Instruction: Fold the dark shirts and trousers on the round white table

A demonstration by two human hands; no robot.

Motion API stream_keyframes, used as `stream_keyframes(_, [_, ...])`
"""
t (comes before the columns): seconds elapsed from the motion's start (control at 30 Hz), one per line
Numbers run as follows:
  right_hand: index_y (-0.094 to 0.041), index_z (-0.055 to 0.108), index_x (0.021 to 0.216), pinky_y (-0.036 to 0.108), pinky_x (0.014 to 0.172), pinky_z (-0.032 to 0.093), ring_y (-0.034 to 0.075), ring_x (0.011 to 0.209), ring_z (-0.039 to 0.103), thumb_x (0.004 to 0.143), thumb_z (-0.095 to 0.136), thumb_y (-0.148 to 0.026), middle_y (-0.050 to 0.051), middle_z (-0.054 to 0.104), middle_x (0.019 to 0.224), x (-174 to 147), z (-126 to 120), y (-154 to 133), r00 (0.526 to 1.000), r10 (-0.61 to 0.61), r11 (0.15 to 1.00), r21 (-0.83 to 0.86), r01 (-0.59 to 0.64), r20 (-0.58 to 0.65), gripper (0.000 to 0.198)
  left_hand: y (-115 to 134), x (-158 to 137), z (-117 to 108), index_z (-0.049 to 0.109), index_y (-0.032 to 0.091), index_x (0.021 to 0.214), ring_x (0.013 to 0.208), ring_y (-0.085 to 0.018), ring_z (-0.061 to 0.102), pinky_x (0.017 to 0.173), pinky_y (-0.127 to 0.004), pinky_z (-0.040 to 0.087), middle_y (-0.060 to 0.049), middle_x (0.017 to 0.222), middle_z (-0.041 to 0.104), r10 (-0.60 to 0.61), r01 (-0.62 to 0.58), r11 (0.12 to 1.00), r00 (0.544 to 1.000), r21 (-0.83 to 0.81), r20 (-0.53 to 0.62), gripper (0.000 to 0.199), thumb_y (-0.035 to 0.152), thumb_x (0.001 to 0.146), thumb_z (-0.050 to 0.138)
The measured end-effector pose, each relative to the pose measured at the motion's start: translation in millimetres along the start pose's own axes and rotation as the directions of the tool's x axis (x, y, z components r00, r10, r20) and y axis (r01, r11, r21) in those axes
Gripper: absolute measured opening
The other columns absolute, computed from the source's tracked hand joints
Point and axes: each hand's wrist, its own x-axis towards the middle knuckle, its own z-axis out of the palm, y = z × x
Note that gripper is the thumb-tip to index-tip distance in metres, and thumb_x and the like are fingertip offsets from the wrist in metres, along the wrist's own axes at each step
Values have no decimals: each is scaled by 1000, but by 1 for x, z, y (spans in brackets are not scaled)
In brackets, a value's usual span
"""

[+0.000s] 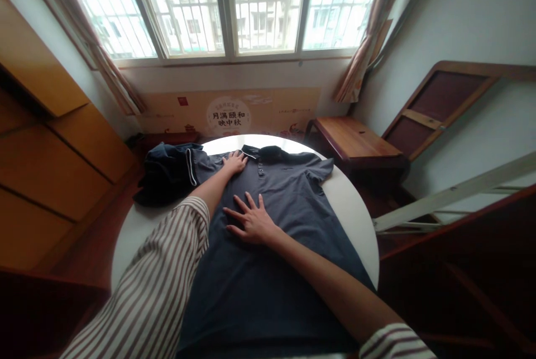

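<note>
A dark grey-blue polo shirt (288, 208) lies spread front up, its collar toward the window and its hem toward me. My left hand (235, 162) rests near the collar on the shirt's left shoulder area, fingers stretched out. Lower down, my right hand (253, 222) lies flat on the shirt's chest with its fingers spread. Neither hand grips the cloth. Under the shirt is a round white table (355, 208). Beside the shirt's left sleeve sits a crumpled heap of dark clothes (165, 172), partly over the table's edge.
A wooden side table (355, 137) stands beyond the round table at the right. Wooden cabinets (54, 163) line the left wall. Ahead, a printed cardboard panel (288, 108) leans below the barred window (268, 7). A pale metal frame (452, 194) reaches in from the right.
</note>
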Motion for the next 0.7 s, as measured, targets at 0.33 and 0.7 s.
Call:
stream_keyframes(0.33, [-39,33,154,73,112,3,42,151,4,96,29,-70,6,16,166,-2,-2,-1,1000,-6,999,37,6,19,66,30,29,-3,67,15,117,122,-36,55,100,-48,45,-21,126,63,-132,83,976,960,-200,-247,40,42,93,50])
stream_keyframes(0.7, [-39,34,153,71,114,1,40,151,3,96,30,-69,5,16,166,-3,-4,-2,1000,1,999,40,-2,23,64,43,44,6,58,30,132,110,-24,63,97,-40,47,-7,116,69,-12,-29,959,990,-281,-143,44,49,94,50])
